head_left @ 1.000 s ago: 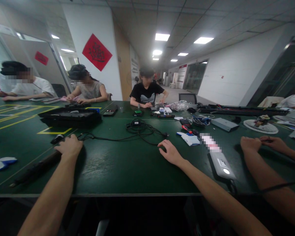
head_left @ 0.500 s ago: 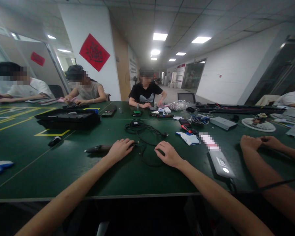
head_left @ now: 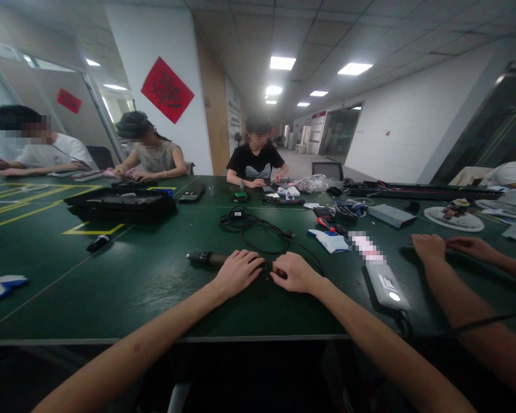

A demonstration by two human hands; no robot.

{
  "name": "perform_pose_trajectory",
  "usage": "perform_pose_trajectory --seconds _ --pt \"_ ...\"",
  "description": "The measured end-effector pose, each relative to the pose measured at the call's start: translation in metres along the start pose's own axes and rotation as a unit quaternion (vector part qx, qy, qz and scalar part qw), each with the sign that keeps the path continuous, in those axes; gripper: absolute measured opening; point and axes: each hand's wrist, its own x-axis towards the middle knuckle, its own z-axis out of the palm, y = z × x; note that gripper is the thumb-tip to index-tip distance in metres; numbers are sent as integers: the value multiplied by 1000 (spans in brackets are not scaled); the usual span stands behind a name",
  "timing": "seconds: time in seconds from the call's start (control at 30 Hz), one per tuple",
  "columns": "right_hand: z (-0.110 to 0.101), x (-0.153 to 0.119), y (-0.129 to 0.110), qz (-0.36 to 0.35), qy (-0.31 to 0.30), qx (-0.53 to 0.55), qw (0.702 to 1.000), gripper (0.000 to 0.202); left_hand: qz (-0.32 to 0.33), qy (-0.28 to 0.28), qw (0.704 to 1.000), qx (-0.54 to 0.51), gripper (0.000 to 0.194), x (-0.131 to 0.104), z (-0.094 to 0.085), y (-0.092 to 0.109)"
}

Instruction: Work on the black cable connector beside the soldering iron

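Grasping a dark tool (head_left: 215, 259) near twelve o'clock, the person's left hand (head_left: 239, 272) sits beside the curled right hand (head_left: 296, 273), its hold unclear, while a black tray (head_left: 120, 214) at eleven shows something greyish inside.

The left hand (head_left: 239, 271) is on the tool (head_left: 204, 258), whose tip points to nine o'clock on the table (head_left: 163, 321). The right hand (head_left: 296, 272) sits at three, just beside. Around both — cable (head_left: 258, 225) at twelve, tray (head_left: 120, 211) at ten, device (head_left: 384, 287) at three. The box (head_left: 392, 215) lies at two, the grille (head_left: 438, 217) just right of it.
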Motion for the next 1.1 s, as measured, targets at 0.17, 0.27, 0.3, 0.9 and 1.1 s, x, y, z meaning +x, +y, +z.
perform_pose_trajectory --seconds 0.17,0.27,0.3,0.9,1.1 --pt "-3 -1 -6 -18 -27 25 999 14 -30 22 999 3 32 0 3 -8" --pt "0 0 -7 -24 -30 33 999 11 -16 26 1000 -2 31 0 5 -12" --pt "2 1 -7 -21 -30 34 999 9 -8 23 1000 -2 30 0 5 -13" --pt "13 8 21 30 -24 31 999 8 91 4 994 63 15 22 4 -15" --pt "13 8 17 55 9 102 993 8 96 18 994 42 18 19 11 -21"
